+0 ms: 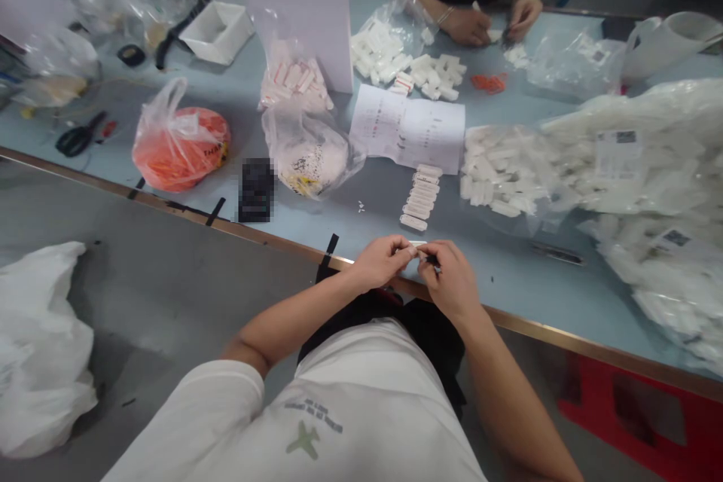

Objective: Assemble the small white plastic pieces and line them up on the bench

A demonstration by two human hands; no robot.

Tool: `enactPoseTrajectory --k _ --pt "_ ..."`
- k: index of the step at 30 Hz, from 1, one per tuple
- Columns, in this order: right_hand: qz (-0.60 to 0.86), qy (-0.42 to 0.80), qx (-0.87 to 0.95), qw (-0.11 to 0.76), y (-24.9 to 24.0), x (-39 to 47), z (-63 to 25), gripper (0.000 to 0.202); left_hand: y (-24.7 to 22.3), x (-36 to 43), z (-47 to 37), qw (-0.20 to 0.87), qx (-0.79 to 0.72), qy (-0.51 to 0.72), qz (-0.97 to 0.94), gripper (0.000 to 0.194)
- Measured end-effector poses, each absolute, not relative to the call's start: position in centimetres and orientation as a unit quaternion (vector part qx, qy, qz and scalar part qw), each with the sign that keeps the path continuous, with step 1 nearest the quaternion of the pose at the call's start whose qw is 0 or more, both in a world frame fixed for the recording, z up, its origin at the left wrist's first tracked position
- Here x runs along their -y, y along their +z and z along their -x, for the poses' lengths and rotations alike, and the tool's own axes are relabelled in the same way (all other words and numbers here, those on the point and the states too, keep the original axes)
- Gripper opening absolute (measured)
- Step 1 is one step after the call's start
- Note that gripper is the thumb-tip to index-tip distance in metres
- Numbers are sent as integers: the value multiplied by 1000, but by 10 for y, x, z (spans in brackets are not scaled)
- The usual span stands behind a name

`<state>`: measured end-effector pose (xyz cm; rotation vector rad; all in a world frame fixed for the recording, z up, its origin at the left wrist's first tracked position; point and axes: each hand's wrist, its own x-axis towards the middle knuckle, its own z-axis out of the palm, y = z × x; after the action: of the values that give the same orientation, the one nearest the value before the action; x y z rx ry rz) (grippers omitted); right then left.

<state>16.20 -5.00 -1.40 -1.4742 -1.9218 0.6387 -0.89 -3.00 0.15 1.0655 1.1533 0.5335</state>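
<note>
At the table's front edge, my left hand [387, 260] is closed with its fingertips on a small white plastic piece [417, 243], mostly hidden by the fingers. My right hand [449, 275] meets it there, fingers pinched together around something small and dark that I cannot make out. Just beyond the hands lies a column of flat white oblong plastic pieces [421, 199], side by side. A few tiny white bits [361, 206] are scattered to the left of that column. Printed sheets [407, 124] lie behind it.
Bags of white plastic parts [502, 169] crowd the right side. Left are a clear bag [313, 158], a blurred black object [256, 190], an orange-filled bag [181, 147] and scissors [82, 134]. A flat narrow strip [558, 254] lies right. Across the table, another person's hands [471, 24] handle parts.
</note>
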Motion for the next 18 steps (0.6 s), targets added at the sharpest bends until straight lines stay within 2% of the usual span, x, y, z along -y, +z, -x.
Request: enactPoseTrajectory --k 18 --pt "580 261 710 303 -11 50 -163 13 2 32 9 682 -499 240 -478 33"
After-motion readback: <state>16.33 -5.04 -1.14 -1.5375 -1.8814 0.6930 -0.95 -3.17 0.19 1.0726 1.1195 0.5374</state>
